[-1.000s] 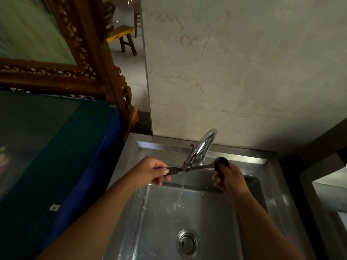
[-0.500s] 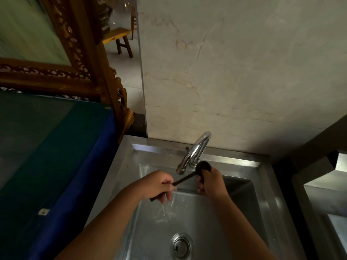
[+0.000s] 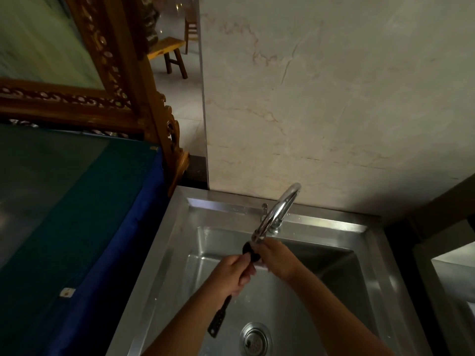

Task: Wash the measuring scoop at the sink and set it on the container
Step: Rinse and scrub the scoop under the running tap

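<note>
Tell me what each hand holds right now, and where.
Both hold the measuring scoop. The left hand wraps the handle's upper part, just below the bowl. The right hand is on the bowl, under the faucet.

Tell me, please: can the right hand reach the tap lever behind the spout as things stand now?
Probably yes. The right hand is just below the spout of the faucet, and nothing stands between it and the small lever. But its fingers are busy on the scoop, which the left hand also holds.

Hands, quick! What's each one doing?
Left hand: closed around the measuring scoop handle.
Right hand: fingers on the scoop's bowl under the faucet.
</note>
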`<act>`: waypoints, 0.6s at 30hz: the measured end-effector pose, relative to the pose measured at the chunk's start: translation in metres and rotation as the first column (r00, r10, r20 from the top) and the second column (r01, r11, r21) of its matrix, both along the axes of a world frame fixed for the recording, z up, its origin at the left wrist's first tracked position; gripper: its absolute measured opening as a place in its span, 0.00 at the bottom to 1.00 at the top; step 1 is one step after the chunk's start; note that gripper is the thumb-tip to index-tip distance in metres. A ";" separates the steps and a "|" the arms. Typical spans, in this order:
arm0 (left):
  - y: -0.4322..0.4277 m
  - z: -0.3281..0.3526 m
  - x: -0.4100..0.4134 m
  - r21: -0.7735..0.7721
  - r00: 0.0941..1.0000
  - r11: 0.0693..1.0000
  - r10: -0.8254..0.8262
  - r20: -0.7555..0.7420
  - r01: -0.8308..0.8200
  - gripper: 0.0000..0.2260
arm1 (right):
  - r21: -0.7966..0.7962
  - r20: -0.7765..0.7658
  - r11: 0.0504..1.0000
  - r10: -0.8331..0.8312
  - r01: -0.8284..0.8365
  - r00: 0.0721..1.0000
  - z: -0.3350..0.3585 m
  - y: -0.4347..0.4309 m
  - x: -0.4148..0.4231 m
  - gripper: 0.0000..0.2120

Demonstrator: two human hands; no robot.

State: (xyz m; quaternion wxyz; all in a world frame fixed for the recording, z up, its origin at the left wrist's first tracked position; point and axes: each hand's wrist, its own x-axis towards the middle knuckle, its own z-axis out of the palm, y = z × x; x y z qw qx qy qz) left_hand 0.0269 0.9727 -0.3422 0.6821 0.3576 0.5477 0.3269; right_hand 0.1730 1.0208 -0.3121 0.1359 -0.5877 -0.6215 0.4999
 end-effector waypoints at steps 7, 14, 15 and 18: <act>0.011 0.005 0.004 -0.054 0.983 0.985 0.161 -0.091 -0.166 0.18 | 0.187 0.248 0.980 0.013 -0.062 0.969 0.009 0.061 -0.004 0.10; 0.020 0.010 -0.002 -0.012 0.966 0.991 0.125 -0.227 -0.131 0.18 | 0.124 0.431 0.981 0.084 -0.151 0.898 0.005 0.090 -0.011 0.19; 0.021 0.010 -0.003 -0.022 0.966 0.991 0.124 -0.225 -0.132 0.17 | 0.119 0.423 0.980 0.096 -0.161 0.901 0.005 0.090 -0.013 0.22; 0.022 0.007 -0.006 -0.020 0.940 0.999 0.037 -0.340 -0.047 0.13 | 0.159 0.447 0.975 0.070 -0.156 0.892 0.003 0.088 -0.010 0.21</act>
